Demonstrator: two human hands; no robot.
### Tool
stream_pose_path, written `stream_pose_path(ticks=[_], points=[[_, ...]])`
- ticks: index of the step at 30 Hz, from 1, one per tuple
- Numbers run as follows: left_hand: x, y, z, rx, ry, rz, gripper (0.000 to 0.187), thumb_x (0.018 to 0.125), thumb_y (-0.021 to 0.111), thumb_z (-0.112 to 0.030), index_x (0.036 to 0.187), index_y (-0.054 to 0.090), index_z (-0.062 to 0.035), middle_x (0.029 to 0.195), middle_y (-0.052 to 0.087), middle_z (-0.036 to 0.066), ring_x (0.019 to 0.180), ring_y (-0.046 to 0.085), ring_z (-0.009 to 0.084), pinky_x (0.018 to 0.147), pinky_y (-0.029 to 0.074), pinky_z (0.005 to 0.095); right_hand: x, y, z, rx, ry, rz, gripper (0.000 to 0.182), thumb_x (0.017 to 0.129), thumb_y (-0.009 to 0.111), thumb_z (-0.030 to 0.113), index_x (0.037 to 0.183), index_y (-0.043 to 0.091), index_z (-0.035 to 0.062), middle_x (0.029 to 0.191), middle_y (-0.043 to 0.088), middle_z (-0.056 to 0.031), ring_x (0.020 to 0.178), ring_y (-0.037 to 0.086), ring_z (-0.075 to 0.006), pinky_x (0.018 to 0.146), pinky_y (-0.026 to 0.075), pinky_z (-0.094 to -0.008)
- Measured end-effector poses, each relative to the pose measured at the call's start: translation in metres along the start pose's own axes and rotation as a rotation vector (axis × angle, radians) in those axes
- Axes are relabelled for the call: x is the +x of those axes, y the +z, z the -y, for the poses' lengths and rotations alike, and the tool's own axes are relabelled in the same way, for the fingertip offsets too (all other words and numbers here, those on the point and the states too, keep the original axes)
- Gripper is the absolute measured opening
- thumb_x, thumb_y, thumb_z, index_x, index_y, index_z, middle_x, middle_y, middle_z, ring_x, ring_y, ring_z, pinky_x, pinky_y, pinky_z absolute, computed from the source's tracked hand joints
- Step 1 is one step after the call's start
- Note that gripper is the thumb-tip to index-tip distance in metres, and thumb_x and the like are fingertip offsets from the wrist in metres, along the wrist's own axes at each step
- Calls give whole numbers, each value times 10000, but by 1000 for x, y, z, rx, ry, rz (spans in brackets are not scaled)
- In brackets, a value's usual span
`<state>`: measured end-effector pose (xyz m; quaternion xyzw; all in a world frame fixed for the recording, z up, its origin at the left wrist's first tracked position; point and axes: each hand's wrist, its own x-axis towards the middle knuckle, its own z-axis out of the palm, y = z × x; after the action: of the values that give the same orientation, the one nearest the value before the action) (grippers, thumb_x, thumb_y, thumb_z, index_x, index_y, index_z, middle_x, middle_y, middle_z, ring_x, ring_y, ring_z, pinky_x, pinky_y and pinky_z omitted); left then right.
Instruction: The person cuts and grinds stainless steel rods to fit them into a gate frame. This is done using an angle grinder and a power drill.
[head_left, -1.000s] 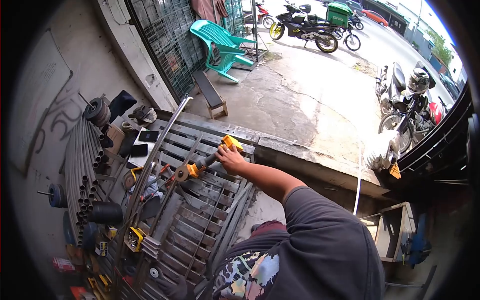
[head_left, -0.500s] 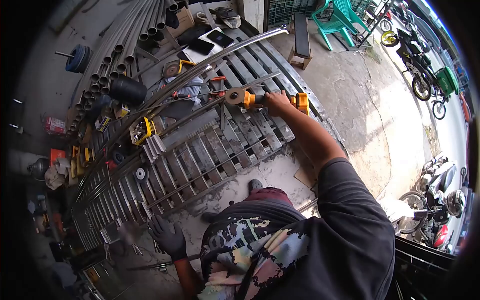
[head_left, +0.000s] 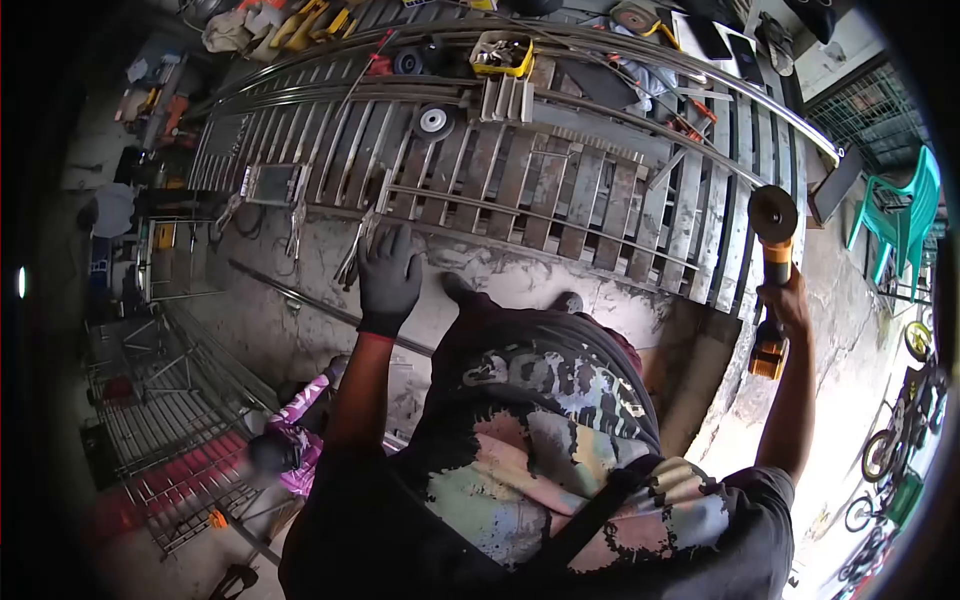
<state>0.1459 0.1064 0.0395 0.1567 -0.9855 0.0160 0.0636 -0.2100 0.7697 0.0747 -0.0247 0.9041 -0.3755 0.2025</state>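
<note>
My right hand point(head_left: 788, 303) is wrapped round a yellow and black angle grinder point(head_left: 776, 262), with its disc upward, beyond the right end of the slatted metal bench point(head_left: 515, 180). My left hand point(head_left: 390, 272), in a dark grey glove with a red cuff, has its fingers stretched out near the front edge of the bench. Beside its fingertips are metal clamps point(head_left: 367, 235) at the bench edge. Nothing shows in the left hand. A round grinding disc point(head_left: 433, 121) lies on the slats, left of some short angled metal pieces point(head_left: 507, 101).
Long metal tubes point(head_left: 640, 48) run along the back of the bench, near a yellow bin point(head_left: 502, 54). A person in a pink sleeve point(head_left: 300, 402) is at lower left beside metal grilles point(head_left: 170, 430). A green chair point(head_left: 897, 215) and motorcycles point(head_left: 880, 455) are at right.
The head view has swung round, so the bench now runs across the top. The grinder has moved from over the bench to beyond its right end, still held. A person has come into view.
</note>
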Motion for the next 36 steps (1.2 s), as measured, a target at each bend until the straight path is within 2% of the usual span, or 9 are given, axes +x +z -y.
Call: stream_pose_path(ticks=[6, 10, 14, 17, 24, 25, 27, 30, 36], points=[[46, 34, -2, -186, 185, 40, 424, 1036, 691, -212, 1436, 700, -72, 1275, 754, 162, 1282, 661, 371, 1254, 367, 600, -106, 74, 10, 357, 169, 102, 305, 760, 794, 71, 1041, 680, 37, 847, 688, -38, 710, 660, -165, 694, 559, -339], [87, 57, -20, -223, 324, 94, 376, 1036, 682, -314, 1363, 739, -137, 1156, 784, 131, 1232, 688, 351, 1271, 361, 592, -152, 120, 45, 828, 142, 164, 303, 802, 814, 90, 1057, 667, 17, 918, 732, -74, 814, 717, -200, 772, 584, -341], [129, 80, -38, -381, 471, 12, 467, 956, 766, -439, 1337, 768, -168, 1448, 683, 119, 1426, 578, 315, 1323, 284, 591, -180, 140, 40, 580, -6, 194, 345, 820, 856, 126, 1121, 720, 27, 1005, 758, -41, 865, 737, -171, 810, 594, -322], [143, 100, -45, -429, 569, -143, 467, 878, 845, -427, 1251, 795, -150, 1653, 547, 95, 1569, 442, 359, 1350, 251, 567, -199, 183, 53, 857, 76, 155, 452, 758, 776, 142, 1192, 695, 47, 977, 718, -39, 893, 700, -173, 811, 608, -356], [163, 160, -27, -567, 660, -89, 237, 900, 810, -385, 955, 783, -156, 1520, 667, 83, 1532, 496, 359, 1319, 287, 589, -250, 250, 123, 923, 396, 144, 628, 877, 791, 279, 1416, 580, 35, 948, 692, -94, 751, 692, -246, 719, 616, -411], [166, 162, -25, -597, 649, -79, 237, 896, 807, -389, 941, 783, -158, 1506, 673, 82, 1518, 504, 361, 1313, 293, 592, -257, 266, 127, 1058, 360, 103, 734, 1035, 687, 553, 1538, 556, 35, 934, 685, -94, 719, 685, -265, 654, 593, -432], [166, 164, -23, -638, 642, -81, 236, 899, 798, -390, 942, 783, -158, 1475, 683, 79, 1493, 517, 363, 1304, 303, 592, -269, 281, 145, 1194, 555, -8, 842, 1073, 544, 702, 1592, 528, 39, 927, 681, -103, 705, 680, -278, 634, 579, -441], [163, 166, -19, -613, 651, -113, 240, 918, 779, -378, 999, 780, -152, 1427, 691, 74, 1468, 525, 364, 1295, 313, 589, -282, 306, 188, 1196, 620, -22, 890, 1118, 343, 801, 1529, 565, 43, 936, 686, -145, 689, 680, -310, 616, 566, -457], [164, 198, -37, -382, 606, -106, 337, 1006, 648, -438, 1114, 781, -148, 1408, 697, 49, 1507, 468, 343, 1322, 258, 575, -297, 330, 253, 1207, 523, -70, 777, 1148, 362, 740, 1445, 570, 52, 950, 691, -164, 700, 663, -330, 626, 582, -490]])
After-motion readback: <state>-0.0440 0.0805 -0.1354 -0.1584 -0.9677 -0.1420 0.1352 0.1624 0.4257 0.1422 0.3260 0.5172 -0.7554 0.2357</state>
